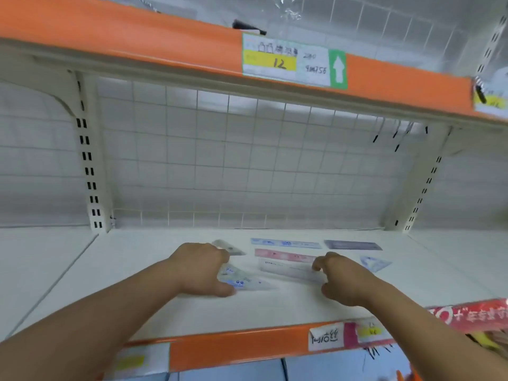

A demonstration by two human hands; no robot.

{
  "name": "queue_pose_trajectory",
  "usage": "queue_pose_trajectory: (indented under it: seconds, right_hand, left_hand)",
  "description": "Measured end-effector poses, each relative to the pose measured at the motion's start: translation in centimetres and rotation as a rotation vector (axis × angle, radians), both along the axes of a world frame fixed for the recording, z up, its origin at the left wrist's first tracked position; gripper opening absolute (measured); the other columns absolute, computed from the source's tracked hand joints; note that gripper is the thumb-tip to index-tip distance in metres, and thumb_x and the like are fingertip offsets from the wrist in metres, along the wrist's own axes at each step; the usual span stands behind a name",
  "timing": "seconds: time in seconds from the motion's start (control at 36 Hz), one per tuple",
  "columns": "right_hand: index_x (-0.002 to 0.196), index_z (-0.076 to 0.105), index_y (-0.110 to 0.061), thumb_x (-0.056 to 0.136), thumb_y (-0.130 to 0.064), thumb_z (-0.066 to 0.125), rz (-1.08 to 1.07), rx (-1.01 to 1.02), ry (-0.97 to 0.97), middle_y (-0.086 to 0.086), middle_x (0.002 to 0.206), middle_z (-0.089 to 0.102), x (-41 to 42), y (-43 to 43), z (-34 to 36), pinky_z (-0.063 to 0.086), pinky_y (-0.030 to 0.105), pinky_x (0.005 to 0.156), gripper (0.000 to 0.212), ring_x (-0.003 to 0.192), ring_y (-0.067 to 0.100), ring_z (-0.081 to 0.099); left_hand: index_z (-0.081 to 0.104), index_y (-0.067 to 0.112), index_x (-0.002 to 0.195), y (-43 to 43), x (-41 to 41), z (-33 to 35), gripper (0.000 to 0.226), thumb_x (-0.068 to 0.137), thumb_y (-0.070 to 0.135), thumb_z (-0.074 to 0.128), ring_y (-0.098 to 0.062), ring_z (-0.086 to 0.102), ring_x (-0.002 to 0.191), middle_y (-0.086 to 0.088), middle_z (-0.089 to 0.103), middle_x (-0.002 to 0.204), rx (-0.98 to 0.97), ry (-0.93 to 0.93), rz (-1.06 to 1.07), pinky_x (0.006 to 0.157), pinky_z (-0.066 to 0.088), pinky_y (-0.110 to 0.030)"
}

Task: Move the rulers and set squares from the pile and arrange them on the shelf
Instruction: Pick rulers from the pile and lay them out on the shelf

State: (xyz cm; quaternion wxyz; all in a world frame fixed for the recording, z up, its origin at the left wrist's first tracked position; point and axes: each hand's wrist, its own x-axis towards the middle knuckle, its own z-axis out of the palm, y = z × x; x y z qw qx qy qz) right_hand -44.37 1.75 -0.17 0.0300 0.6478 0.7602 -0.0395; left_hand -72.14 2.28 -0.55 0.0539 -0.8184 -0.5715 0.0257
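Left hand (200,268) rests on set square (248,283) near shelf (275,312) edge.

Head camera looks forward and down, close over the white shelf (275,312), facing its wire back

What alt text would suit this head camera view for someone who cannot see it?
A person's left hand rests on a clear set square on a white shop shelf, while the right hand hovers, fingers loosely curled, over a clear ruler. A pink ruler, a blue ruler and a grey ruler lie farther back.
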Motion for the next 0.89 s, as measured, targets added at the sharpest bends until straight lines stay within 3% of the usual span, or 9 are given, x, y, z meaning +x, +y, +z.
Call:
queue_pose_trajectory:
  seconds: [0.06,0.14,0.36,0.53,0.64,0.72,0.83,0.89]
  right_hand:
    - [0.137,0.044,-0.021,0.089,-0.012,0.051,0.036,-0.009,-0.011,0.004,0.131,0.046,2.2,0.8,0.0,0.038,0.024,0.08,0.049,0.116,0.02,0.05]
    - [0.136,0.044,-0.021,0.089,-0.011,0.05,0.088,-0.033,-0.021,0.004,0.129,0.046,5.6,1.7,-0.1,0.044,0.027,0.088,0.049,0.115,0.021,0.051]
    - [0.132,0.048,-0.021,0.089,-0.011,0.051,0.209,-0.109,-0.095,0.002,0.13,0.046,13.2,3.3,-0.4,0.04,0.026,0.085,0.045,0.114,0.02,0.05]
    - [0.139,0.043,-0.012,0.093,-0.009,0.046,0.248,-0.127,-0.128,0.003,0.14,0.042,17.1,3.4,-0.6,0.034,0.021,0.091,0.046,0.13,0.017,0.04]
    - [0.128,0.054,-0.017,0.09,-0.01,0.05,0.232,-0.156,-0.096,0.003,0.127,0.052,19.4,4.0,-1.0,0.039,0.023,0.08,0.039,0.1,0.016,0.049]
    - [0.128,0.053,-0.02,0.09,-0.012,0.051,0.242,-0.157,-0.098,0.002,0.125,0.05,20.5,4.6,-1.2,0.039,0.023,0.084,0.039,0.1,0.016,0.048]
    - [0.126,0.056,-0.021,0.088,-0.009,0.051,0.278,-0.145,-0.072,-0.002,0.109,0.046,21.0,5.1,-1.5,0.037,0.02,0.079,0.04,0.095,0.013,0.045]
    - [0.123,0.059,-0.02,0.087,-0.009,0.051,0.278,-0.141,-0.061,0.0,0.114,0.05,21.0,5.3,-1.8,0.039,0.02,0.079,0.038,0.096,0.015,0.049]
  left_hand:
    - [0.055,0.026,0.114,-0.3,2.1,-0.4,0.056,0.078,0.068,0.053,-0.016,0.055,0.093,0.008,0.06,0.102,-0.008,-0.012,0.038,0.07,0.036,-0.028]
    - [0.055,0.027,0.113,-0.6,5.2,-1.1,0.056,0.077,0.07,0.053,-0.015,0.057,0.102,0.009,0.061,0.109,-0.027,-0.026,0.092,0.073,0.041,-0.028]
    - [0.044,0.032,0.134,-1.5,12.2,-2.1,0.071,0.075,0.067,0.061,-0.016,0.052,0.115,0.006,0.055,0.126,-0.124,-0.112,0.268,0.088,0.041,-0.031]
    - [0.042,0.03,0.138,-1.6,15.4,-2.2,0.077,0.074,0.067,0.064,-0.017,0.049,0.119,0.004,0.048,0.129,-0.223,-0.174,0.348,0.093,0.04,-0.031]
    - [0.041,0.029,0.139,-1.4,16.8,-1.8,0.077,0.075,0.065,0.065,-0.018,0.049,0.119,0.002,0.046,0.13,-0.235,-0.167,0.368,0.093,0.04,-0.03]
    - [0.041,0.028,0.138,-1.4,17.5,-1.7,0.074,0.077,0.063,0.065,-0.019,0.049,0.119,0.001,0.045,0.13,-0.256,-0.144,0.375,0.094,0.041,-0.031]
    - [0.047,0.026,0.132,-1.6,18.2,-1.7,0.063,0.081,0.061,0.061,-0.021,0.05,0.116,-0.003,0.045,0.126,-0.269,-0.11,0.381,0.092,0.042,-0.032]
    - [0.047,0.026,0.132,-1.7,18.3,-1.8,0.064,0.081,0.061,0.06,-0.021,0.05,0.116,-0.003,0.044,0.125,-0.269,-0.108,0.384,0.093,0.043,-0.032]
